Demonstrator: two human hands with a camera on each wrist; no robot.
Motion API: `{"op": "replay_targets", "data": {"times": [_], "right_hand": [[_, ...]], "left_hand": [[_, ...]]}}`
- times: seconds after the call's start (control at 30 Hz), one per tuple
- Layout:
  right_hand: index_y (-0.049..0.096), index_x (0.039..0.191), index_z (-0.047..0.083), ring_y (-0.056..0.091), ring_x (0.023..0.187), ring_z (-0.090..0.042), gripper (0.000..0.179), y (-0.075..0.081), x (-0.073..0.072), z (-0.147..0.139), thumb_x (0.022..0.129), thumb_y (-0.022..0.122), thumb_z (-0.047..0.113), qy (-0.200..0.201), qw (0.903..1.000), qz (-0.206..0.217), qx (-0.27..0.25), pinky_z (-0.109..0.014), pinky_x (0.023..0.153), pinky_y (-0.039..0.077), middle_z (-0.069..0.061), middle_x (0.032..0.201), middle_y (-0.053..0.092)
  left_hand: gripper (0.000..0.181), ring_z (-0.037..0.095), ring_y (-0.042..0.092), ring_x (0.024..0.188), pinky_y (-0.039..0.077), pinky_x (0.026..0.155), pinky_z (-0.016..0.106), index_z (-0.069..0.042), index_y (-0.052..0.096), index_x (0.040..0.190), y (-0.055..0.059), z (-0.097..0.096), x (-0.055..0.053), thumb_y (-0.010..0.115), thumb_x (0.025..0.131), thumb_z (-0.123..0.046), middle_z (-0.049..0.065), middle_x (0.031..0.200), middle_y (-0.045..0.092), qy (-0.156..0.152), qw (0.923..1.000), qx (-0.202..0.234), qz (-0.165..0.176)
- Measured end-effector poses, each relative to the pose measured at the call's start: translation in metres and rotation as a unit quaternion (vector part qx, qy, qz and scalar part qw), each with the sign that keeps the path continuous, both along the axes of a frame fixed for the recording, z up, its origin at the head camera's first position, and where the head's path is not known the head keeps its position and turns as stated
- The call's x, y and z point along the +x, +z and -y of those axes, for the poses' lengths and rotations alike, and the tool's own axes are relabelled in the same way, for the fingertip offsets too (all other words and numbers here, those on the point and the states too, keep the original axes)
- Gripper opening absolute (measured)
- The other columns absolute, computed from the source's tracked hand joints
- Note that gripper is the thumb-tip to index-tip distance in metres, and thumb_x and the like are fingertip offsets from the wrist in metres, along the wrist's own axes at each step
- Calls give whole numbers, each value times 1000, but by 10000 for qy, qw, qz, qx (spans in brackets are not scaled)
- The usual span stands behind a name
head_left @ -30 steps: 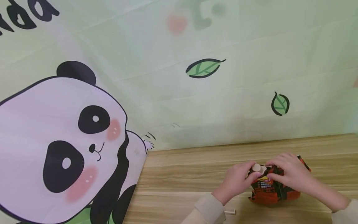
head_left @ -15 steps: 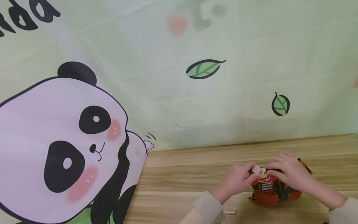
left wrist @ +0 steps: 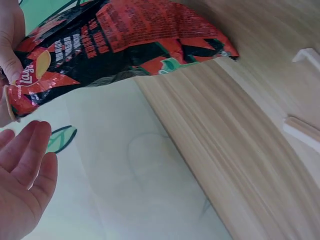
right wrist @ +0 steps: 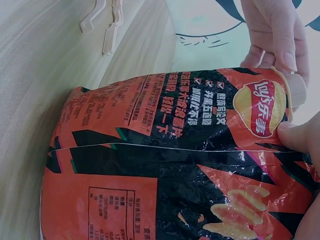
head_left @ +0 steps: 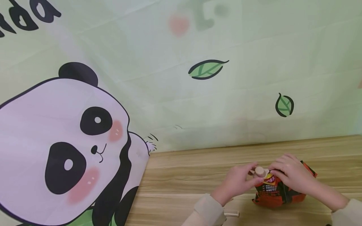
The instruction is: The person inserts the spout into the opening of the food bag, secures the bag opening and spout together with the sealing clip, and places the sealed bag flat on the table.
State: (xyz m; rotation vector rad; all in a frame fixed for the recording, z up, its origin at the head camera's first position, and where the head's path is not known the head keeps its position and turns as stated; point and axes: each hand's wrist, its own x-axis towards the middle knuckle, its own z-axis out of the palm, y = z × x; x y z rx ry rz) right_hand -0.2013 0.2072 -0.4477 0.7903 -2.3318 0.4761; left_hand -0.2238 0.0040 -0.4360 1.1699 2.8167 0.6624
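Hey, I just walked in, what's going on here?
Someone is working at the top of a red-and-black Lay's bag. Their right hand grips the bag near its top, and their left hand is at the beige piece there; whether it's fastened, I can't tell. Two pale strips lie on the table.

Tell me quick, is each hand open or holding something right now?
Left hand: at the beige clip; can't tell if it's gripping.
Right hand: holding the chip bag.

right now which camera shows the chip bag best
Right wrist: the chip bag looms large, its logo readable. Left wrist shows it cut off by the top edge; head shows it small, partly behind the right hand.
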Motion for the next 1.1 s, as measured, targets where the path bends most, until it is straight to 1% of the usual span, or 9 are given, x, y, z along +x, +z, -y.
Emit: {"op": "replay_targets", "data": {"times": [0.1, 0.17, 0.3, 0.43, 0.5, 0.7, 0.9, 1.0, 1.1], "right_hand": [[65, 74, 22, 55, 72, -14, 17, 0, 0, 0, 63, 73, 11, -65, 9999, 103, 24, -42, 79, 35, 11, 73, 60], [65, 74, 21, 55, 73, -14, 16, 0, 0, 0, 64, 72, 11, -102, 9998, 160, 52, -43, 79, 35, 11, 73, 60], [65, 74, 21, 55, 72, -15, 14, 0, 0, 0, 65, 72, 13, -156, 9997, 176, 93, -43, 79, 35, 11, 72, 59], [65, 74, 21, 55, 72, -16, 13, -1, 0, 0, 65, 72, 14, -181, 9997, 164, 96, -44, 79, 35, 11, 72, 59], [65, 74, 21, 55, 72, -15, 14, -1, 0, 1, 65, 72, 13, -181, 9997, 141, 75, -44, 79, 35, 11, 71, 58], [65, 74, 21, 54, 72, -15, 16, -2, 0, 1, 63, 72, 12, -147, 9998, 124, -33, -46, 80, 35, 13, 70, 56], [65, 73, 21, 53, 70, -13, 17, -1, -1, 2, 62, 72, 10, -105, 9999, 100, -93, -46, 80, 35, 15, 69, 53], [65, 73, 21, 53, 70, -13, 17, -1, -1, 2, 62, 72, 10, -107, 9998, 109, -99, -46, 80, 35, 15, 69, 53], [65, 73, 21, 53, 70, -13, 16, -2, -1, 2, 63, 72, 11, -107, 9998, 125, -98, -46, 79, 34, 15, 69, 53]], "left_hand": [[53, -1, 55, 94, 43, 70, 11, -26, 37, 132, -5, 8, 0, 47, 85, -49, -11, 119, 55, 188, 9986, 218, 445], [54, 3, 55, 98, 44, 72, 14, -25, 35, 133, -11, 16, 0, 48, 86, -47, -8, 123, 53, 239, 9976, 354, 548], [55, 10, 53, 105, 44, 82, 21, -19, 34, 134, -27, 37, -3, 46, 88, -46, -2, 127, 50, 389, 9967, 424, 565], [59, 16, 46, 117, 39, 95, 30, -15, 32, 135, -46, 58, -4, 43, 88, -49, 1, 132, 45, 632, 9968, 233, 423], [63, 18, 41, 122, 35, 99, 33, -16, 30, 136, -55, 69, -3, 44, 86, -52, 2, 135, 42, 722, 9964, 101, 432], [73, 19, 39, 123, 36, 97, 36, -16, 33, 135, -80, 96, 4, 56, 77, -54, 2, 135, 40, 874, 9929, -569, 573], [84, 24, 44, 118, 39, 94, 36, -13, 39, 132, -99, 116, 12, 67, 66, -56, 7, 133, 43, 746, 9886, -1247, 384], [89, 23, 45, 117, 40, 91, 36, -14, 38, 133, -110, 123, 16, 70, 62, -56, 7, 133, 43, 696, 9888, -1295, 236], [92, 21, 46, 114, 42, 88, 35, -14, 37, 133, -118, 129, 19, 71, 60, -56, 6, 131, 44, 617, 9909, -1194, 83]]}}
